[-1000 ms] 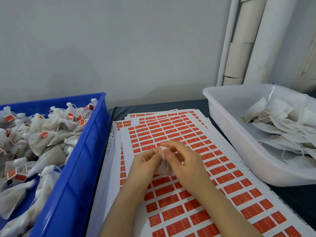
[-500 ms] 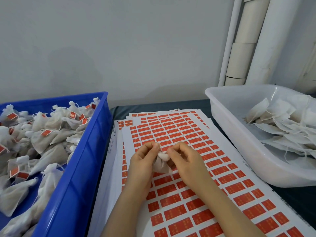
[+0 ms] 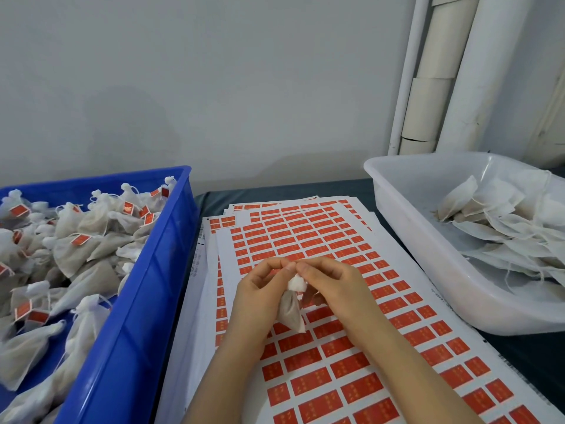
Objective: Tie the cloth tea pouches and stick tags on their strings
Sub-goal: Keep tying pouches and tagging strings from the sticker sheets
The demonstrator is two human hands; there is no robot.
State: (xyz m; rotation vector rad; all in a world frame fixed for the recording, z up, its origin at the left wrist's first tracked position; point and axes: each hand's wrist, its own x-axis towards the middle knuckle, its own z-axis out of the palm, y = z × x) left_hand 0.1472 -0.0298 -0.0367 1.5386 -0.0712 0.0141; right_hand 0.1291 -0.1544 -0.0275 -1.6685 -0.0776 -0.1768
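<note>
Honestly, nothing here is legible. The red stickers (image 3: 312, 384) on the sticker sheets (image 3: 211, 301) each carry a faint line of gold-ish characters, but they're too small and blurry to make out. There's a tiny line of dark print running along the left margin (image 3: 195, 264) of one of the lower sheets, and another along the right margin (image 3: 441, 299) of the top one. They could be codes or numbers, I can't tell. The red tags (image 3: 81, 239) on the tied pouches in the blue crate (image 3: 137, 301) have the same sort of marking, equally unreadable. I can't spot any brand or sign.
</note>
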